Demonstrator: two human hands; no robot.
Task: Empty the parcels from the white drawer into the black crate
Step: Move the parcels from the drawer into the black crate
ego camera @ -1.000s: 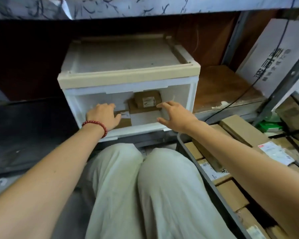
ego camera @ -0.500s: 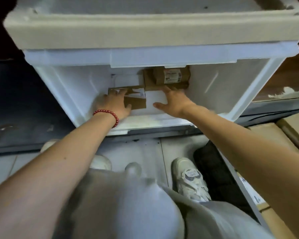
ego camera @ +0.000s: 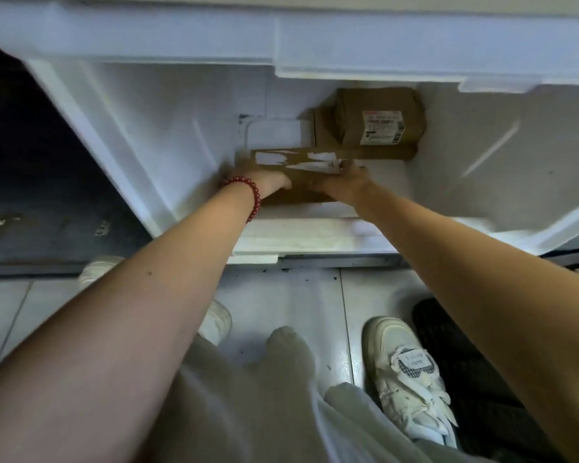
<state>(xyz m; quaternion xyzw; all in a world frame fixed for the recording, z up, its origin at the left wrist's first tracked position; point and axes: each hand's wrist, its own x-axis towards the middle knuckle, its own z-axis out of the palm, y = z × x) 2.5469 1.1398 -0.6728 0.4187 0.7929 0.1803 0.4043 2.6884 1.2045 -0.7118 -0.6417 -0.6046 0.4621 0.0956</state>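
Pale, glossy floor tiles (ego camera: 375, 295) with thin dark grout lines catch a soft sheen; to the left a dark, scuffed low shelf (ego camera: 47, 225) lies in shadow.

Dim, bluish light. The drawer (ego camera: 168, 135) is brightest inside; the left edge sinks into near-black shadow. Lines bow at the edges; near forearms (ego camera: 147, 329) and trousers (ego camera: 248, 412) look soft.

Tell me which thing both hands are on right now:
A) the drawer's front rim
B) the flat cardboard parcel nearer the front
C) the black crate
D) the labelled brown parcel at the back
B: the left hand and the right hand both hold the flat cardboard parcel inside the white drawer, while the labelled brown parcel sits untouched behind it.
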